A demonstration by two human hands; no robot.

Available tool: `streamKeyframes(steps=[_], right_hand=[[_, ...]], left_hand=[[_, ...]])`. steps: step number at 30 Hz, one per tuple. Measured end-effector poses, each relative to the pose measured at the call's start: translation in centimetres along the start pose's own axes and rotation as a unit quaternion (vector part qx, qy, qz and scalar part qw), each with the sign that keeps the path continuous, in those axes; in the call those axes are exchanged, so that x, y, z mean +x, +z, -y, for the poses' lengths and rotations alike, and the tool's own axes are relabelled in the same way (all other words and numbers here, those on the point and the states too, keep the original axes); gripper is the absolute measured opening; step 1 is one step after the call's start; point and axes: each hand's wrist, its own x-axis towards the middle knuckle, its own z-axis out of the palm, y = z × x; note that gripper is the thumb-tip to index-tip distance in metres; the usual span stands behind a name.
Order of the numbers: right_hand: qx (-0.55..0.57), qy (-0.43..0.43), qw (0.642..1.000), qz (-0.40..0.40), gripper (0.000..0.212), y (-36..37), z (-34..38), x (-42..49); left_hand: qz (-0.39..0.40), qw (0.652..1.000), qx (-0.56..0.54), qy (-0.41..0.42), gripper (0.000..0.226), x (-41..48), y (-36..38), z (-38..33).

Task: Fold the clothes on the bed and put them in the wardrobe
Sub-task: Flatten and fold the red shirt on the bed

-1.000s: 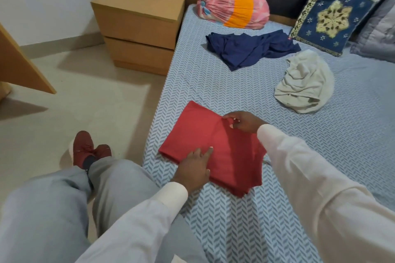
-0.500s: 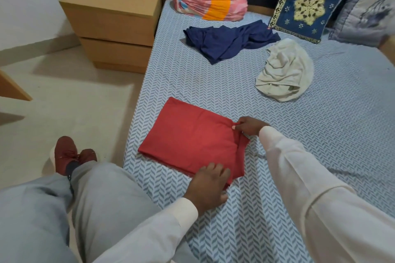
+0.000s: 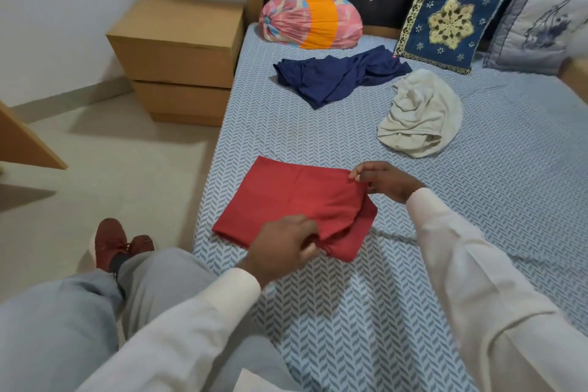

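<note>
A red garment (image 3: 286, 197) lies folded flat near the left edge of the bed (image 3: 477, 232). My left hand (image 3: 283, 245) grips its near right corner, and my right hand (image 3: 385, 180) pinches its far right corner. The top layer on the right side is lifted a little off the layer beneath. Farther up the bed lie a crumpled navy garment (image 3: 337, 76) and a crumpled cream garment (image 3: 420, 114), both unfolded.
A round pink and orange bolster (image 3: 310, 21), a blue embroidered cushion (image 3: 448, 16) and a grey cushion (image 3: 541, 29) lean at the headboard. A wooden bedside cabinet (image 3: 178, 57) stands left of the bed. A wooden panel edge (image 3: 25, 140) juts in at far left.
My left hand went from resting on the red garment's near edge to gripping its near right corner. The right side of the cloth has been folded in and now lifts slightly.
</note>
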Motion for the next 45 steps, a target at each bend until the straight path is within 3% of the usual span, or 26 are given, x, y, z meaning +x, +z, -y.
streamKeyframes(steps=[6,14,17,20,24,27,31,33,35,36,38,39,41,43,45], right_hand=[[0.140,-0.076,0.987,-0.025,0.047,1.2,2.0,-4.9],[0.005,-0.287,0.942,-0.177,0.017,3.2,6.6,-15.7],[-0.017,-0.342,0.927,-0.155,0.026,3.4,8.1,-19.9],[0.016,-0.348,0.933,-0.095,0.012,4.0,8.7,-22.3],[-0.009,-0.276,0.956,-0.098,0.008,4.2,6.8,-21.3],[-0.072,-0.198,0.970,-0.124,0.006,4.2,5.4,-18.5],[-0.049,-0.120,0.971,-0.200,0.009,4.5,4.0,-12.4],[-0.016,-0.075,0.961,-0.265,0.025,4.3,2.1,-8.7],[-0.018,-0.002,0.950,-0.313,0.053,4.2,-0.6,-6.0],[-0.033,0.044,0.949,-0.312,0.061,4.4,-1.9,-5.5],[-0.079,0.132,0.957,-0.246,0.047,5.9,-4.4,-6.2],[-0.098,0.170,0.961,-0.196,0.037,6.9,-5.4,-7.2],[-0.110,0.233,0.959,-0.116,0.036,8.9,-7.2,-9.7],[-0.089,0.262,0.956,-0.099,0.039,10.3,-8.5,-11.8],[-0.053,0.281,0.953,-0.098,0.037,11.3,-9.0,-13.2]], left_hand=[[-0.102,0.984,-0.131,-0.070,0.032,0.1,-9.0,1.2],[-0.160,0.942,-0.283,-0.086,0.019,-2.5,-15.8,-1.1],[-0.150,0.921,-0.351,-0.081,0.023,-3.4,-17.4,-2.2],[-0.089,0.930,-0.352,-0.066,0.012,-3.7,-18.4,-2.7],[-0.032,0.927,-0.352,-0.127,0.021,-3.1,-16.8,-1.1],[-0.009,0.933,-0.302,-0.194,0.004,-1.7,-14.1,0.8],[-0.069,0.936,-0.230,-0.258,0.004,2.3,-9.7,3.7],[-0.127,0.916,-0.238,-0.298,0.011,4.3,-7.8,5.2],[-0.136,0.900,-0.194,-0.365,0.026,4.5,-6.0,6.5],[-0.108,0.896,-0.156,-0.402,0.033,4.0,-5.0,7.3],[0.010,0.886,-0.108,-0.450,0.042,1.6,-3.0,8.4],[0.083,0.876,-0.110,-0.462,0.045,0.0,-2.0,8.6],[0.199,0.834,-0.164,-0.488,0.047,-3.1,-0.7,7.7],[0.240,0.820,-0.163,-0.493,0.047,-5.3,0.4,6.6],[0.248,0.833,-0.111,-0.481,0.050,-6.2,0.9,5.3]])
